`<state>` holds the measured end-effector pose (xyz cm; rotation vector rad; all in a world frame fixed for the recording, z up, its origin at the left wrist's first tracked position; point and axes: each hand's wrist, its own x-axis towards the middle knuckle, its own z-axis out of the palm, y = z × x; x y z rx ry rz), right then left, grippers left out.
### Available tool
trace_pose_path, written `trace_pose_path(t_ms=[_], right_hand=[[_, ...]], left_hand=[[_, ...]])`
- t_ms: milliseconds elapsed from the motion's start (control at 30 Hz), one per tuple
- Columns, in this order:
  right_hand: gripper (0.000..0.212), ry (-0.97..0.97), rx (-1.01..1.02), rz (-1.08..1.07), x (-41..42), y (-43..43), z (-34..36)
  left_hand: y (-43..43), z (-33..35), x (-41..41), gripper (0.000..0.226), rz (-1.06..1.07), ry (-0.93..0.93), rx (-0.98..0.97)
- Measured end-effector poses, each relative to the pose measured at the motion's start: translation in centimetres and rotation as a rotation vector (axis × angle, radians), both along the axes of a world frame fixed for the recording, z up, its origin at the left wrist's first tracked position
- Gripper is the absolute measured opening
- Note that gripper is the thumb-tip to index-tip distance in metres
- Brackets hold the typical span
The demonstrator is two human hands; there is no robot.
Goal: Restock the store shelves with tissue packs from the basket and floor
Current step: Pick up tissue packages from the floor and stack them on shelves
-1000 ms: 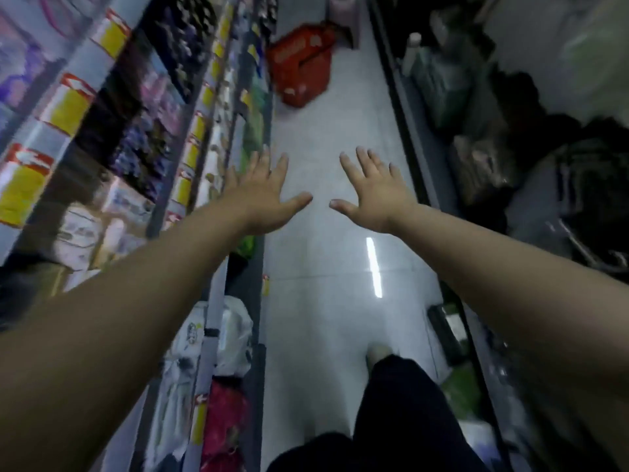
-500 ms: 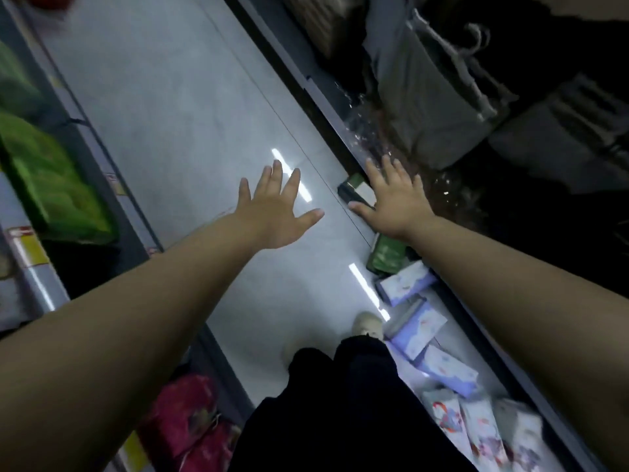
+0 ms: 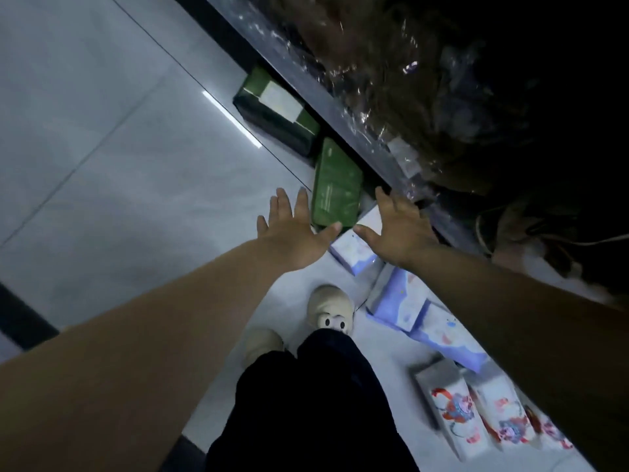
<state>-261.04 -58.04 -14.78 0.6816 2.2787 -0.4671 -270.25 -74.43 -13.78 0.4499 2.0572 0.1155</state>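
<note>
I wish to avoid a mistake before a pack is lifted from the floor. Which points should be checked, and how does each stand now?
1. Left hand empty, fingers spread: ok.
2. Right hand empty: ok.
3. Bright green pack in sight on the floor: ok.
4. Pale purple pack fully visible: not ok, right hand hides part.
5. Slipper apart from packs: ok.
6. Free place on shelf: cannot tell, too dark.

A pale grey, glossy tiled floor (image 3: 102, 165) fills a dim shop aisle, thin dark joints crossing it. A low dark metal shelf edge (image 3: 306, 93) runs diagonally from top centre toward the lower right. Behind that edge, brownish goods in crinkled clear plastic wrap (image 3: 391, 80) catch glints. Near it on the tiles lies a white strip-light reflection (image 3: 231, 119).
</note>
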Motion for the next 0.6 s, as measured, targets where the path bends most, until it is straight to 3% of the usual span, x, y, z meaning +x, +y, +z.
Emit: trace_pose_path(t_ms=[167, 267, 400, 500, 600], right_hand=[[0.087, -0.068, -0.02, -0.381, 3.7, 1.7, -13.0], [0.085, -0.164, 0.017, -0.607, 5.1, 1.5, -18.5], [0.123, -0.057, -0.034, -0.903, 6.0, -0.1, -23.5], [0.133, 0.013, -0.03, -0.803, 6.5, -2.1, -24.7], [0.131, -0.022, -0.028, -0.536, 6.9, -3.5, -24.8]], left_hand=[[2.5, -13.7, 5.0, 0.091, 0.062, -0.09, 0.002], [3.0, -19.7, 6.9, 0.085, 0.181, -0.125, 0.12], [4.1, -23.9, 9.4, 0.098, 0.33, -0.321, 0.175], [3.0, -24.7, 11.1, 0.079, 0.256, -0.426, 0.119], [1.1, -24.7, 11.2, 0.07, 0.258, -0.402, 0.125]])
